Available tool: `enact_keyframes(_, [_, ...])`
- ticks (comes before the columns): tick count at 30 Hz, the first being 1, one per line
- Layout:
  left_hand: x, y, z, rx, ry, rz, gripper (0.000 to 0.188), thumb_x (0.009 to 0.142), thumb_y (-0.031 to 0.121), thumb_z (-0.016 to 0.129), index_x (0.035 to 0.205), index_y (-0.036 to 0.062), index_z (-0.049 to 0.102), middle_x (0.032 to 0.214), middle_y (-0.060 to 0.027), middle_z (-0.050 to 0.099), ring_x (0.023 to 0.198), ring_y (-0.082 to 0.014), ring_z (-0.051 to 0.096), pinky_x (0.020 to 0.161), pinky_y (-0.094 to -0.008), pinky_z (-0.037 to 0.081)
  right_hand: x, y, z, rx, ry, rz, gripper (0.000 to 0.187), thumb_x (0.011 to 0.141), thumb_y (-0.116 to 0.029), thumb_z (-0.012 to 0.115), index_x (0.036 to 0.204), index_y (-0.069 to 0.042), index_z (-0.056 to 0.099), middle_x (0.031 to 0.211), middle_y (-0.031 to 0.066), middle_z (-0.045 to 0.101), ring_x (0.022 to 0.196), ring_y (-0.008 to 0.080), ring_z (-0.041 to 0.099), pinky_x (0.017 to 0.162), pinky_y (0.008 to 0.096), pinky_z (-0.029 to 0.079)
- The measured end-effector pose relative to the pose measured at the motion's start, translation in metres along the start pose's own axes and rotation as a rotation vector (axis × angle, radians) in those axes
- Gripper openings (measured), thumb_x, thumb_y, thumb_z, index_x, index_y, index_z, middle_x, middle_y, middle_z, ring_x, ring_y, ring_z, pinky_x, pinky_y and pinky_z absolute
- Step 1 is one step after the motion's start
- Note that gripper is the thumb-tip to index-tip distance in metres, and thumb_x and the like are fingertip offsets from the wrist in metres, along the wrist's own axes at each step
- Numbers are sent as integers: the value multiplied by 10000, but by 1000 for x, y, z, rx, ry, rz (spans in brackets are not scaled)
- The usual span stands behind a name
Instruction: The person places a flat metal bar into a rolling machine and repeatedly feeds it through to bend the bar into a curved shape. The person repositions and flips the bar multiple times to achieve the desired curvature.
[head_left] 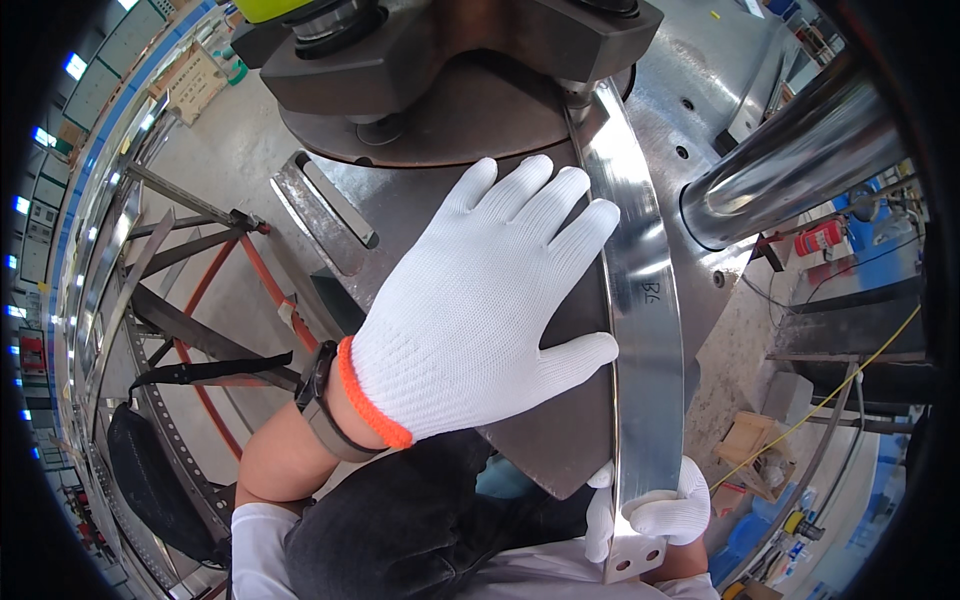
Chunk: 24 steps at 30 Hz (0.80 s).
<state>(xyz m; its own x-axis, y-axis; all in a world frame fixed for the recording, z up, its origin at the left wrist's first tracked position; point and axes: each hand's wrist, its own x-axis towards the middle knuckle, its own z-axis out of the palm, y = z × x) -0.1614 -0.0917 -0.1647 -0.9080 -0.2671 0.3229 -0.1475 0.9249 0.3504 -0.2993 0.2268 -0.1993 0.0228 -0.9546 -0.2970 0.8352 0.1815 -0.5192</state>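
My left hand [490, 300], in a white knit glove with an orange cuff, is palm down with its fingers spread. It holds nothing and is over a dark flat plate [555, 440]; I cannot tell whether the palm presses on it. Its thumb and index fingertips come up to the edge of a long, shiny, slightly curved metal strip [645, 330]. The strip's far end reaches a roller under a heavy dark machine head [370, 75]. My right hand [675, 505], also gloved, wraps round the strip's near end, just above two drilled holes.
A thick polished column [800, 150] rises at the right. A slotted steel bracket [325, 210] lies left of the plate. Metal racking [190, 400] with a black bag [150, 480] stands at far left. A red cylinder [820, 238] and a wooden box [750, 445] are at right.
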Motion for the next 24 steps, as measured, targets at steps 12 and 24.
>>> enact_keyframes(12, [2,3,-2,13,-2,3,887,977,508,892,1696,71,613,1705,-243,597,1632,-511,516,1411,-657,350,1,-3,-1,-13,-14,28,645,1076,-10,764,1665,161,564,1153,371,801,1006,427,832,887,507,660])
enact_keyframes(24, [2,8,-4,42,17,18,889,985,526,894,1693,65,615,1706,-255,603,1645,-508,511,1422,-644,348,0,-4,-9,-4,-60,59,660,1086,-3,739,1692,148,526,1217,344,810,1044,406,855,884,484,710])
